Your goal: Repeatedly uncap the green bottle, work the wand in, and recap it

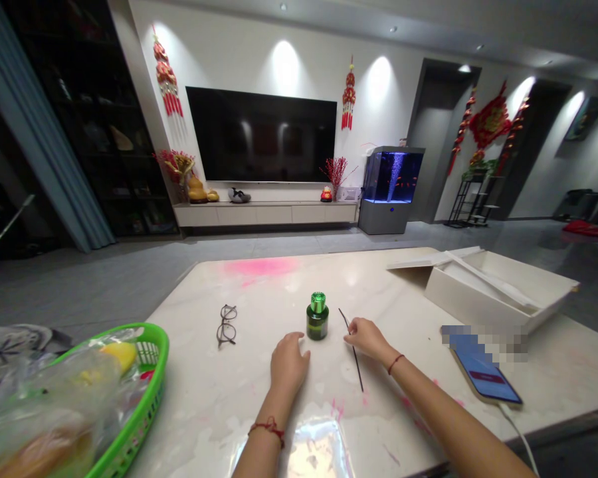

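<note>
A small green glass bottle [317,322] with a shiny green cap stands upright on the pale table [194,398]. My left hand [289,362] rests just left of the bottle and in front of it, fingers apart, holding nothing. To the bottle's right, a thin black stick [357,366] lies along the tabletop, and the fingers of my right hand [367,338] are pinched on its upper part. Folded-out eyeglasses [226,326] lie on the left part of the table.
At the left front is a green basket [160,358] with bagged food. An open white box [478,299] sits at the back right, near a phone [483,368] with a cable [521,438]. A shiny sheet [316,451] lies at the front edge.
</note>
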The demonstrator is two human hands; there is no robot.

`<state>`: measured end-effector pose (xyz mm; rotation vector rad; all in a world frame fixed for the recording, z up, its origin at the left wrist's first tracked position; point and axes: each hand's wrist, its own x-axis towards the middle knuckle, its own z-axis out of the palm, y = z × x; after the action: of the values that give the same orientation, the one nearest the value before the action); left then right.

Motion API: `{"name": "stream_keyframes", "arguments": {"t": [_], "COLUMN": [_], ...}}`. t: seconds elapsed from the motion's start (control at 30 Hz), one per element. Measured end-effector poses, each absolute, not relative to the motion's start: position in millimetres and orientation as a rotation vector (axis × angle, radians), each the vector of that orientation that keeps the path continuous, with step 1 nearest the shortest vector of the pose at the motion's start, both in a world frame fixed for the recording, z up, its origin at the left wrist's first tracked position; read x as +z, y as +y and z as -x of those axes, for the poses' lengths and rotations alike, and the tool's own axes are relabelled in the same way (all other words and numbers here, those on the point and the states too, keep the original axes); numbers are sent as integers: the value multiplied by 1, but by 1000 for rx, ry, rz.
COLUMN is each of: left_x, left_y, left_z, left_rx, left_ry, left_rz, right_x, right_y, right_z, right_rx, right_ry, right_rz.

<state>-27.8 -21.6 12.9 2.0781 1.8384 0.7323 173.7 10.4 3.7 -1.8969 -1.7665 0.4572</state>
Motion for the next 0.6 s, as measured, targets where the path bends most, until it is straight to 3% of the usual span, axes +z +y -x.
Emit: {"name": "stream_keyframes", "arguments": {"t": [0.4,0.6], "left_x": [16,4], "left_y": [-35,-38], "left_z": [1,-10], "left_rx": [520,401], "left_ry": [1827,1856], "left_rz": [-2450,-2476], "right_x": [9,-1], "right_y": [2,8], "right_z": [-174,-171], "right_rx": [126,129], "right_ry": [-1855,-1985], "right_rz": [2017,1936]}}
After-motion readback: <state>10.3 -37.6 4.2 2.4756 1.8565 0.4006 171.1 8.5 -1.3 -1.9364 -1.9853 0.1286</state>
